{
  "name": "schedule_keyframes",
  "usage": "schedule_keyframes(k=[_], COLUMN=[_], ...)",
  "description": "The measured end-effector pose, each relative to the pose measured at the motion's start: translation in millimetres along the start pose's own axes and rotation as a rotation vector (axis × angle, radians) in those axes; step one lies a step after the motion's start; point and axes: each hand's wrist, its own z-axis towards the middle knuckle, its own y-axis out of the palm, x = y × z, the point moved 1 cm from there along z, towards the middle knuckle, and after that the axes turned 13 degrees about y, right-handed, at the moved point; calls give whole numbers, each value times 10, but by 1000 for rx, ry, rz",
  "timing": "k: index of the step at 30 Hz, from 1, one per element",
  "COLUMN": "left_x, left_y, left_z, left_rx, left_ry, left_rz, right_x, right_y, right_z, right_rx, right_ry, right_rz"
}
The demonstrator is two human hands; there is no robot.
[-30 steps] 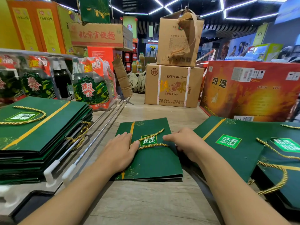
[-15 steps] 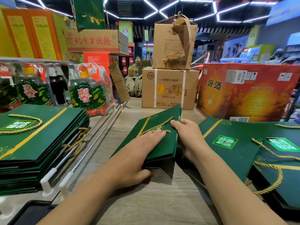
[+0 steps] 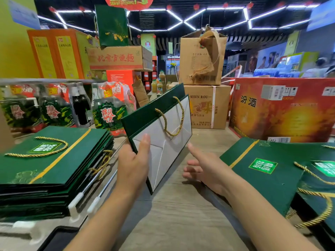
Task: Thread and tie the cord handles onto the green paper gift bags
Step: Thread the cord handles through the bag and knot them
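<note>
Above the gripping left hand (image 3: 133, 167), the green gift bag (image 3: 163, 127), lately pressed flat, is now lifted and tilted, cord handle (image 3: 170, 122) attached. The right hand (image 3: 204, 167) is spread just beside it. This bag is judged nearly finished.

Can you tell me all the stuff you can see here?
held bag: one, green outside, white inside, centre, tilted up.
cord handle: one, gold, looped on the held bag.
bag stack: one pile, green, left.
loose bags: at least two, green, right.
cardboard boxes: two, brown, stacked behind.
big carton: one, red-orange, right rear.
table: one, wood-coloured, underneath.
left hand: grips the held bag's edge.
right hand: open, beside the held bag.
</note>
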Motion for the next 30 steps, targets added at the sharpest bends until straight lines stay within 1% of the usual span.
schedule_keyframes(k=[3,5,8,10,12,14,17,19,20,22,24,27,30], left_x=[18,86,136,78,22,1,29,65,84,147,215,312,461], left_y=[48,140,219,180,88,-24,-205,-329,-397,-528,-658,-866,-1076], left_z=[31,28,29,66,113,142,143,122,110,89,64,67,114], left_rx=[162,225,265,301,311,270,120,33,-13,-110,-154,-162,-162], left_ry=[-234,-348,-411,-443,-486,-517,-530,-526,-502,-391,-311,-277,-234], left_rz=[-262,-424,-502,-476,-413,-334,-236,-121,-17,274,449,550,583], right_x=[126,180,181,168,150,136,111,115,134,175,222,246,201], right_y=[121,182,158,102,39,-2,9,44,58,117,202,368,590], right_z=[71,86,99,112,136,154,93,36,31,-6,-74,-204,-310], right_rx=[-137,-190,-132,-73,28,124,223,265,276,274,235,168,167], right_ry=[88,74,-54,-142,-210,-230,-275,-331,-354,-401,-426,-482,-530], right_rz=[-15,-49,-4,-18,-79,-107,-147,-192,-209,-225,-245,-321,-347])
